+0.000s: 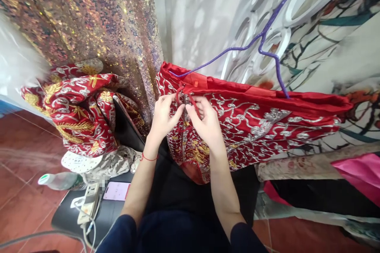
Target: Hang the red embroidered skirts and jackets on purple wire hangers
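Observation:
A red garment (267, 118) with silver and gold embroidery hangs from a purple hanger (261, 39) in front of me. Both hands work at its front opening near the collar. My left hand (163, 116) pinches a thin red loop or cord (178, 93) at the garment's edge. My right hand (206, 120) pinches the fabric edge right beside it, fingertips almost touching the left hand's. A red string circles my left wrist.
A second red embroidered garment (80, 114) lies heaped at the left over a dark seat. A sequined curtain (89, 16) hangs behind. Low at the left are a plastic bottle (57, 180), a power strip (89, 201) and a phone (116, 191). Pink cloth (362, 174) lies at the right.

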A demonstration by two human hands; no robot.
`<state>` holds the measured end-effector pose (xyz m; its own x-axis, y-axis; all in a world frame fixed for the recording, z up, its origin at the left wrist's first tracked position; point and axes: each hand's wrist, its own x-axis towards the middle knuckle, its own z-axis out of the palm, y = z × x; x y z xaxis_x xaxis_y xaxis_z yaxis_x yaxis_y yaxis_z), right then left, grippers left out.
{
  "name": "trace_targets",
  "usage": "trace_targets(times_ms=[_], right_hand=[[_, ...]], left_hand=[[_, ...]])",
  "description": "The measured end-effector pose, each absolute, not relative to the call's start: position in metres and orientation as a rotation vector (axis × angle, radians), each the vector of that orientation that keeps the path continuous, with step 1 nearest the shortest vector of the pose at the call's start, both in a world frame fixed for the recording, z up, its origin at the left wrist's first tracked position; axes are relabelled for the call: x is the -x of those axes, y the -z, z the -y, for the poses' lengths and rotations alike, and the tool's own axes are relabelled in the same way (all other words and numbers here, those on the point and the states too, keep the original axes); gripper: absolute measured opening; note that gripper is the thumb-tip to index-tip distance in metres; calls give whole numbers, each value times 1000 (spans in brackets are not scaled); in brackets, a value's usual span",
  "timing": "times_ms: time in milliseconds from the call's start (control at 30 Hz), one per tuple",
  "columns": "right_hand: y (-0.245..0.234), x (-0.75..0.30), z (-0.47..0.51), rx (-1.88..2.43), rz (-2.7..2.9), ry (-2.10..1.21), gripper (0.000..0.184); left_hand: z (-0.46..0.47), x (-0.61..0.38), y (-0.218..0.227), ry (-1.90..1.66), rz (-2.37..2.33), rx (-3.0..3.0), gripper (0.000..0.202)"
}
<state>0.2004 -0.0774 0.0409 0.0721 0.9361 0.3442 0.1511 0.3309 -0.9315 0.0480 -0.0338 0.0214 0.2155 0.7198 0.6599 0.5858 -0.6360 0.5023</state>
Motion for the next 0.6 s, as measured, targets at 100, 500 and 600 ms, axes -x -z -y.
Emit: trace_targets(times_ms=[100,500,600], right_hand=[[-43,-200,79,1087,1412,-777,21],[-53,-197,73,986,1412,-755,22],[-62,-200,69,1013,1463,-683,22]], left_hand=[[33,-46,-25,-1430,-1226,-2308,19],[30,-60,-31,-1489,-870,-1961,29],[26,-60,-42,-1456,-906,-2043,32]])
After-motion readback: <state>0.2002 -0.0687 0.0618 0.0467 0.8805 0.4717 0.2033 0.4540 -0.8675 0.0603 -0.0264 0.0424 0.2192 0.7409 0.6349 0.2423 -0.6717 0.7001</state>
